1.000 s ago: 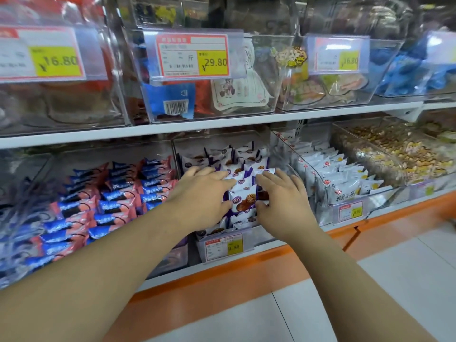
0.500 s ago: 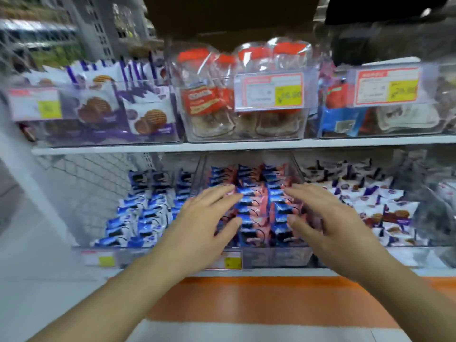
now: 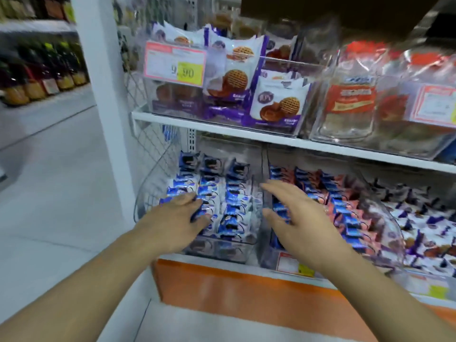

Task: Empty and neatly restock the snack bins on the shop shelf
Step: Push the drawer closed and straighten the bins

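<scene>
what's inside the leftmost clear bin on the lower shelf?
The leftmost clear bin holds three rows of blue-and-white snack packets. The left hand covers the front of the left row, so those packets cannot be seen.

Illumination is bright, even and probably overhead. Motion blur softens the whole frame, worst at the bottles [image 3: 37, 70] on the left. Glare streaks the clear bins [image 3: 345, 99]. Wide-angle distortion bends the edges.

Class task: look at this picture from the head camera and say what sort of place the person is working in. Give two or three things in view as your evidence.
Most likely a small shop or supermarket aisle. Clear plastic bins of wrapped blue-and-white snack packs sit on white metal shelves, a red-and-yellow price tag reading 9.90 hangs on a bin, and bottles line another shelf across the aisle.
</scene>
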